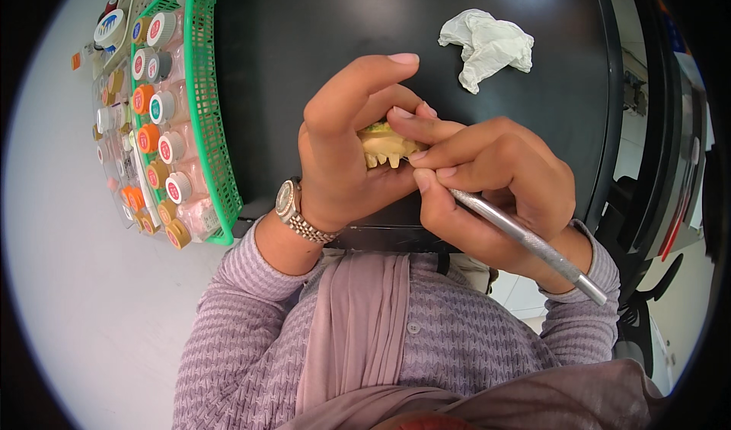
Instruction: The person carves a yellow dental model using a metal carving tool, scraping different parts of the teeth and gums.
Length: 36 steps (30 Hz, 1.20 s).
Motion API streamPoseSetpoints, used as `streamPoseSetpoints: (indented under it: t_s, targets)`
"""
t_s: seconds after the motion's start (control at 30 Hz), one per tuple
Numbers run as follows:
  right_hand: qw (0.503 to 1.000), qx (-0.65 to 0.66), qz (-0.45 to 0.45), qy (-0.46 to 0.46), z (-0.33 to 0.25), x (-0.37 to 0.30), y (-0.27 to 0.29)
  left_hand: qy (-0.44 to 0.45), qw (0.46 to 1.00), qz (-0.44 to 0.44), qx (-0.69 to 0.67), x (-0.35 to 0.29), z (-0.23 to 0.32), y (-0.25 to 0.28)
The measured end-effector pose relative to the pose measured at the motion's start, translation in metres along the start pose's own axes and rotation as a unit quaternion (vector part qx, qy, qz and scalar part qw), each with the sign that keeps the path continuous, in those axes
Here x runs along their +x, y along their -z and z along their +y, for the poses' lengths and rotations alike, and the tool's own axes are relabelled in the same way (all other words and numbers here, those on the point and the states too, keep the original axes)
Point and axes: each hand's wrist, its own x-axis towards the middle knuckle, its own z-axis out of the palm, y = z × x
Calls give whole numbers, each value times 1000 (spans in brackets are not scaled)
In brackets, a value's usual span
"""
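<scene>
My left hand (335, 152) is closed around a yellowish dental model (387, 145), with its row of teeth toward me and some green at its far edge. In my right hand (502, 179) is a slim metal knife handle (533, 243) with a knurled grip, pinched like a pen and slanting down to the right. The tool's tip lies hidden behind my fingertips, right beside the model's right end. Fingers of my right hand rest close against the model and the left fingers. A metal watch (293, 209) is on my left wrist.
A crumpled white tissue (489, 45) lies on the black table (266, 19) beyond my right hand. Along the left stands a green plastic basket (204, 110) packed with capped bottles (171, 106). A paler basket (141, 0) is behind it. The table's right edge curves past my right arm.
</scene>
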Motion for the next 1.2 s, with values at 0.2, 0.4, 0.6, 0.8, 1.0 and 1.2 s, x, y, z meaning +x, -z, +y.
streamPoseSetpoints:
  t_s: [0.2, 0.4, 0.6, 0.8, 1.0, 1.2]
  targets:
    - [1000, -10, 2, -3, -1, 0, -2, -3, 1000, -2, 1, 0, -1, 0]
    - [1000, -14, -7, 2, -1, 0, -1, -1, 1000, 1, 16, 1, 0, 0]
    - [1000, 19, 7, 0, 1, 0, -3, -9, 1000, -3, 4, 1, -3, 1]
    - [998, 67, -14, -2, 4, 3, 3, 1, 1000, 14, 13, 2, 0, 1]
    - [996, 81, -14, -24, 1, 3, 5, 51, 998, 5, -37, -2, 0, 2]
    - [999, 41, -2, 12, 0, 5, 1, 15, 1000, -2, -9, 5, 3, 3]
